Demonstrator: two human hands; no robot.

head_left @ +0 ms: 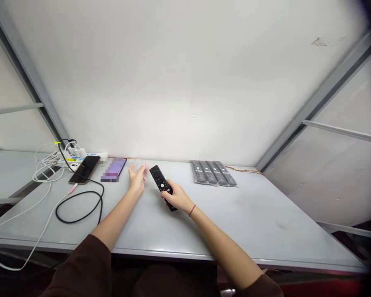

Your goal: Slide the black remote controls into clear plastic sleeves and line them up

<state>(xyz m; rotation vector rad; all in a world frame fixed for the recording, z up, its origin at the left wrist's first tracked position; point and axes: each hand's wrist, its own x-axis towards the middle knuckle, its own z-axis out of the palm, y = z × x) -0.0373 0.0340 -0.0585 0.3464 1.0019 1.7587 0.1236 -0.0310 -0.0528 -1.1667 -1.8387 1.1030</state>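
Note:
My right hand (178, 198) is closed around the lower half of a black remote control (158, 177), thumb on its button face. The remote tilts up and to the left above the table, its buttons facing me. Just left of its top end is my left hand (137, 179), fingers apart and slightly blurred, with nothing seen in it. Several more remotes in clear plastic sleeves (213, 173) lie side by side at the back of the table, right of my hands.
On the grey table (250, 222), a dark phone (85, 169) and a purple-screened phone (113, 169) lie at the left. Behind them is a power strip with chargers (77, 153). A black cable (80, 220) and white cables (45, 231) loop over the left side.

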